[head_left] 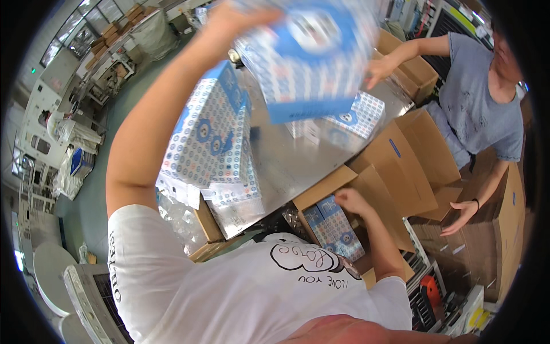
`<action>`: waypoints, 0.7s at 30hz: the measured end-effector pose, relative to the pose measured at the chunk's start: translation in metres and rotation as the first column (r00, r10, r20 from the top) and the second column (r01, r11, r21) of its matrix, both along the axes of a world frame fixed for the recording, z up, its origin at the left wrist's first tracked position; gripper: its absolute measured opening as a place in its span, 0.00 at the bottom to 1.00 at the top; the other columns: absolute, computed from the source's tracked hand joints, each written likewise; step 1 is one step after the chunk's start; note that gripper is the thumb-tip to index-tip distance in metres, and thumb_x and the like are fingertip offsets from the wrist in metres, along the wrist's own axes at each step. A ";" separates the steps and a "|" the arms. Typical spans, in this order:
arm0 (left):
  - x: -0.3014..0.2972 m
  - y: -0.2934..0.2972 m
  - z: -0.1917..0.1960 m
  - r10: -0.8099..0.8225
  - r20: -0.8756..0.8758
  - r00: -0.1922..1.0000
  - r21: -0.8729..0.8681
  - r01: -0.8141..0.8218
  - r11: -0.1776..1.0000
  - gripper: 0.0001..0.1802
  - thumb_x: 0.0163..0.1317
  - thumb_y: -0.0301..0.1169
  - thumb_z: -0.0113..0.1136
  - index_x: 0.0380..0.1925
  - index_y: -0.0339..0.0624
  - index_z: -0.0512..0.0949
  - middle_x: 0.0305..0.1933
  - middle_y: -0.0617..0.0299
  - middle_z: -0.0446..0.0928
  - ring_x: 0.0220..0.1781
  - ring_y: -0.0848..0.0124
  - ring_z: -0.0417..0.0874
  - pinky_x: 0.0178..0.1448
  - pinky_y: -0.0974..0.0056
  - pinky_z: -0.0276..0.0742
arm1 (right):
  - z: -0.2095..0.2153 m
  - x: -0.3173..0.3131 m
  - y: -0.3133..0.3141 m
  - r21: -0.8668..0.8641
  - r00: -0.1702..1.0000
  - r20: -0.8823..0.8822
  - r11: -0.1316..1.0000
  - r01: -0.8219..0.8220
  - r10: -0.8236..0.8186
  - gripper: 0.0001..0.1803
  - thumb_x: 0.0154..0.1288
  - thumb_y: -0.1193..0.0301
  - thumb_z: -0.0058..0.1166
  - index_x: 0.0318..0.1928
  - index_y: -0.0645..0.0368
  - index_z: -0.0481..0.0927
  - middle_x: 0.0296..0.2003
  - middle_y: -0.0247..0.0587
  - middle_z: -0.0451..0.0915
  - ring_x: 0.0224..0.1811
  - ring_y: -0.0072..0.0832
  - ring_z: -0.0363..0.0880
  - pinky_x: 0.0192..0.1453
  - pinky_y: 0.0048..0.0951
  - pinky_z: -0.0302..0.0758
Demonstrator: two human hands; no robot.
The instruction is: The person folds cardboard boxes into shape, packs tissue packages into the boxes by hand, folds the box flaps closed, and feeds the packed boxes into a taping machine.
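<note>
My left hand [249, 18] is raised at the top over the table, gripping a large blue-and-white patterned pack [312, 63] that is blurred by motion. My right hand [352, 200], fingers curled, is at an open cardboard carton [395, 172] close to my body; whether it grips anything is hidden. Inside that carton stand similar blue-and-white packs [335, 229], just below my right hand. More such packs [209, 132] lean together on the left part of the metal table [275, 178]. Another pack [364, 114] lies at the table's far side, partly behind the raised one.
A co-worker in a grey-blue shirt [478, 86] stands at the right, one hand [378, 70] reaching over the table, the other [463, 217] low and open. Another open carton [409, 69] stands at the far right. Clear plastic [180, 221] fills a box at the near left.
</note>
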State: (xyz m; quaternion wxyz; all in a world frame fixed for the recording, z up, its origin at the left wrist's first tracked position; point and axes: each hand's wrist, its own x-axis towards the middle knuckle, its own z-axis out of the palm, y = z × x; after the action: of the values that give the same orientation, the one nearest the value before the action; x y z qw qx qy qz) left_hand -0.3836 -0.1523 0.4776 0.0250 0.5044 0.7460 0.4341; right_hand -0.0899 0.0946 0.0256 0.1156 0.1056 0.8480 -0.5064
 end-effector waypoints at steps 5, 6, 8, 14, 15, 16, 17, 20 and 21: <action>-0.066 -0.127 0.004 -0.341 0.618 0.709 0.751 -0.403 0.523 0.26 0.63 0.43 0.50 0.56 0.40 0.71 0.56 0.57 0.77 0.55 0.61 0.80 0.57 0.54 0.76 | 0.148 -0.170 -0.037 0.329 0.797 -0.602 0.896 0.299 -0.046 0.27 0.58 0.63 0.61 0.57 0.59 0.72 0.50 0.54 0.77 0.54 0.44 0.75 0.54 0.40 0.73; -0.080 -0.155 -0.010 -0.383 0.633 0.672 0.758 -0.437 0.485 0.26 0.63 0.45 0.49 0.57 0.41 0.71 0.56 0.57 0.77 0.55 0.61 0.79 0.55 0.53 0.77 | 0.155 -0.199 -0.043 0.417 0.698 -0.715 0.820 0.391 0.031 0.32 0.56 0.62 0.62 0.61 0.56 0.69 0.57 0.55 0.73 0.59 0.49 0.71 0.58 0.43 0.71; -0.100 -0.183 -0.040 -0.409 0.688 0.599 0.725 -0.580 0.371 0.27 0.63 0.47 0.48 0.58 0.44 0.70 0.57 0.58 0.77 0.56 0.62 0.79 0.52 0.52 0.79 | 0.132 -0.243 -0.052 0.575 0.797 -0.603 0.712 0.404 0.036 0.35 0.53 0.60 0.63 0.62 0.52 0.68 0.59 0.57 0.69 0.60 0.51 0.68 0.59 0.45 0.69; -0.091 -0.238 -0.083 -0.408 0.773 0.486 0.606 -0.755 0.250 0.30 0.64 0.48 0.42 0.62 0.46 0.66 0.63 0.59 0.72 0.63 0.61 0.74 0.61 0.52 0.73 | 0.137 -0.209 -0.082 0.759 0.978 -0.208 0.628 0.173 -0.018 0.49 0.41 0.57 0.71 0.66 0.46 0.62 0.52 0.57 0.69 0.55 0.54 0.70 0.58 0.51 0.69; -0.099 -0.246 -0.093 -0.450 0.742 0.497 0.654 -0.683 0.326 0.30 0.64 0.48 0.41 0.63 0.47 0.67 0.63 0.59 0.72 0.64 0.62 0.73 0.63 0.52 0.71 | 0.132 -0.202 -0.079 0.761 0.974 -0.226 0.622 0.185 -0.013 0.49 0.41 0.57 0.71 0.66 0.46 0.62 0.52 0.57 0.69 0.55 0.54 0.70 0.58 0.51 0.69; -0.098 -0.237 -0.085 -0.448 0.749 0.489 0.645 -0.693 0.322 0.29 0.65 0.48 0.40 0.62 0.47 0.67 0.63 0.60 0.72 0.64 0.62 0.73 0.62 0.52 0.71 | 0.124 -0.191 -0.077 0.731 0.946 -0.311 0.614 0.297 -0.088 0.52 0.39 0.57 0.72 0.67 0.46 0.59 0.51 0.57 0.70 0.54 0.54 0.71 0.55 0.49 0.70; -0.093 -0.230 -0.083 -0.442 0.767 0.465 0.620 -0.715 0.324 0.29 0.65 0.48 0.40 0.62 0.47 0.67 0.64 0.60 0.72 0.63 0.62 0.74 0.61 0.53 0.71 | 0.118 -0.179 -0.083 0.697 0.913 -0.374 0.600 0.393 -0.164 0.55 0.38 0.57 0.73 0.68 0.47 0.56 0.50 0.56 0.70 0.53 0.54 0.71 0.53 0.48 0.72; -0.091 -0.202 -0.073 -0.462 0.790 0.402 0.593 -0.694 0.409 0.29 0.65 0.49 0.40 0.62 0.48 0.68 0.63 0.60 0.72 0.62 0.63 0.75 0.60 0.55 0.72 | 0.149 -0.195 -0.085 0.626 0.935 -0.266 0.696 0.353 -0.235 0.63 0.38 0.59 0.73 0.72 0.49 0.46 0.49 0.57 0.72 0.53 0.53 0.73 0.55 0.46 0.72; -0.090 -0.189 -0.069 -0.468 0.786 0.405 0.608 -0.647 0.460 0.30 0.65 0.48 0.40 0.63 0.45 0.67 0.64 0.58 0.71 0.63 0.61 0.73 0.61 0.53 0.71 | 0.163 -0.193 -0.082 0.625 0.950 -0.191 0.716 0.311 -0.247 0.63 0.39 0.60 0.72 0.73 0.51 0.44 0.49 0.59 0.73 0.54 0.53 0.73 0.56 0.46 0.72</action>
State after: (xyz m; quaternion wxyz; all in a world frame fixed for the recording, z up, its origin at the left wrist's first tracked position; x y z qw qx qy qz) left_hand -0.4739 -0.3409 0.4090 0.1311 0.0609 0.2903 0.9459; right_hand -0.2831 0.0123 0.1883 -0.0457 0.2417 0.9488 -0.1980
